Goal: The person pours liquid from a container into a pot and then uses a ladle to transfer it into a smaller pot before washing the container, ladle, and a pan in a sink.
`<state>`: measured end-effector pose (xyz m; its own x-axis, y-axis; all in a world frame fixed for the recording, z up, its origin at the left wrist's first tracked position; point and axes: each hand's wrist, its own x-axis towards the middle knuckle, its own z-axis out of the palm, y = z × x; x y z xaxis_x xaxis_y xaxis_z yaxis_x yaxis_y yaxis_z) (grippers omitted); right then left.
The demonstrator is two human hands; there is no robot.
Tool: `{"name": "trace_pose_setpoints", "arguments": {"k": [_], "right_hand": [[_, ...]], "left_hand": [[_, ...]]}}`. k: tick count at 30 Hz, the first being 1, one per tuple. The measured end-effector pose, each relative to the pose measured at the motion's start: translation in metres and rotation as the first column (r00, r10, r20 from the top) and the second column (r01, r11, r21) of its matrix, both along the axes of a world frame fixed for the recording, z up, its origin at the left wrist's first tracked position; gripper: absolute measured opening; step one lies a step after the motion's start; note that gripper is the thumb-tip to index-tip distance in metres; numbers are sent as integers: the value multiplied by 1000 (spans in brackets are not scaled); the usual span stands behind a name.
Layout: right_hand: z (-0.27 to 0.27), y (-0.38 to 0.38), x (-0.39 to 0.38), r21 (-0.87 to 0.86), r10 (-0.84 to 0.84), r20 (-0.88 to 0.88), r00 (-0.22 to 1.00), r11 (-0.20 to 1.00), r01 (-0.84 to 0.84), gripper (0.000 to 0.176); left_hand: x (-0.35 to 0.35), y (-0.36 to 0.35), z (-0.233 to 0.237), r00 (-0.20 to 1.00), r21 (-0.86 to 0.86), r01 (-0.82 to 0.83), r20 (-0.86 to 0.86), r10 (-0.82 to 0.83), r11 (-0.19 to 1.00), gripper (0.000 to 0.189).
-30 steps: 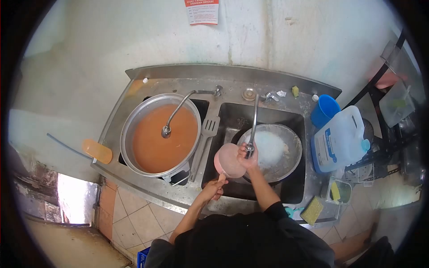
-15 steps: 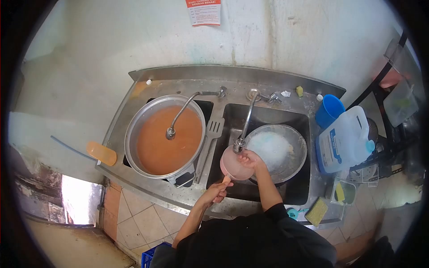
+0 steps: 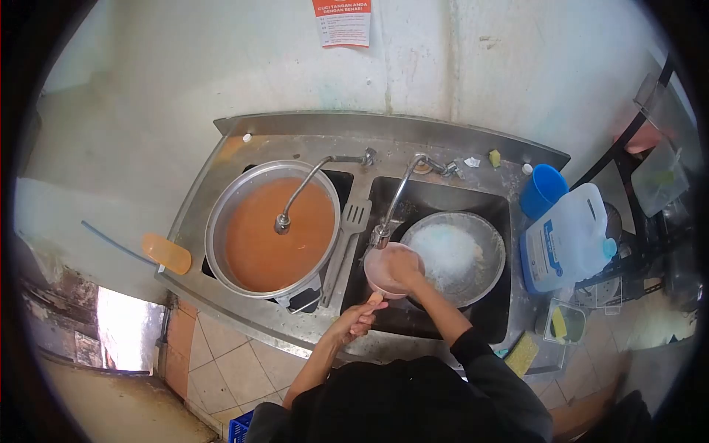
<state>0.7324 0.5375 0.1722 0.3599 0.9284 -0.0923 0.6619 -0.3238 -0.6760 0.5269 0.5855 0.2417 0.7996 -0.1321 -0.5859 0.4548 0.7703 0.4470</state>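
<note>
Over the right sink basin, my left hand (image 3: 356, 322) is closed round the short handle of a pink dipper (image 3: 379, 277). My right hand (image 3: 403, 267) reaches inside the dipper's bowl; its fingers are hidden or blurred there. A curved metal faucet (image 3: 380, 235) has its spout just above the dipper. Just right of the dipper, a round metal basin (image 3: 493, 258) holds white suds (image 3: 445, 246).
On the left, a large metal pot (image 3: 214, 236) holds orange-brown liquid under a second faucet (image 3: 282, 221). A slotted spatula (image 3: 354, 218) lies between the basins. At right stand a blue cup (image 3: 544, 190), a plastic jug (image 3: 565, 240) and a sponge (image 3: 523, 353).
My right hand has moved from the dipper's right rim into its bowl. The right faucet's spout has swung slightly left. My left hand still holds the handle.
</note>
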Motion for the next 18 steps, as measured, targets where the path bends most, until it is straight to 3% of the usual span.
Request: {"name": "trace_pose_setpoints", "arguments": {"k": [1,3,4,5,6,7,8,9,10,11,12,14,15,17,18], "right_hand": [[-2,-5,-8,-203,76,84,993,977,-58,27],[-7,-10,-16,-583,263,201,944,806,-101,28],[-7,-9,-9,-581,260,207,943,808,-95,28],[-8,-11,-3,-322,179,-228,957,914,-248,30],[-10,-14,0,-8,189,-623,759,969,-247,33],[-18,-17,-7,42,13,-240,971,999,-3,32],[-38,-25,-14,39,14,-238,971,999,-4,32],[-70,-36,-22,-19,-67,135,989,997,70,30],[-101,-39,-18,-41,-119,495,861,986,159,30],[-103,-31,-5,-517,160,190,969,855,-39,32],[-106,-33,-4,-515,158,195,968,857,-36,32],[-8,-42,-23,-362,-57,-38,998,931,39,35],[-16,-51,-28,-368,-58,-35,998,929,41,35],[-43,-64,-35,-239,-84,440,894,949,207,30],[-55,-65,-26,-237,-84,441,894,949,206,30]], "left_hand": [[1,0,-1,1000,7,1,2,-1,1000,43],[4,-2,-6,996,76,-5,-84,12,997,42],[4,-2,-6,997,80,-3,-79,9,997,42],[2,-3,-6,998,18,-12,-65,13,1000,42],[-1,-4,-6,998,-46,-20,-54,17,999,41],[-2,-4,-2,1000,-75,-17,-21,15,997,39],[-2,-5,-4,1000,-78,-17,-20,16,997,39],[-2,-4,-8,1000,-47,-9,-28,8,999,40],[-2,-3,-9,999,-11,-1,-33,1,1000,41],[-3,-4,-7,1000,-8,-2,-28,1,1000,41],[-5,-7,-5,999,69,19,-52,-16,997,42],[-7,-10,-4,997,138,43,-74,-33,990,43],[-9,-11,-4,996,103,53,-72,-46,993,44],[-10,-16,-3,997,72,57,-60,-53,996,44],[-10,-23,0,991,189,121,-76,-108,974,43]]}}
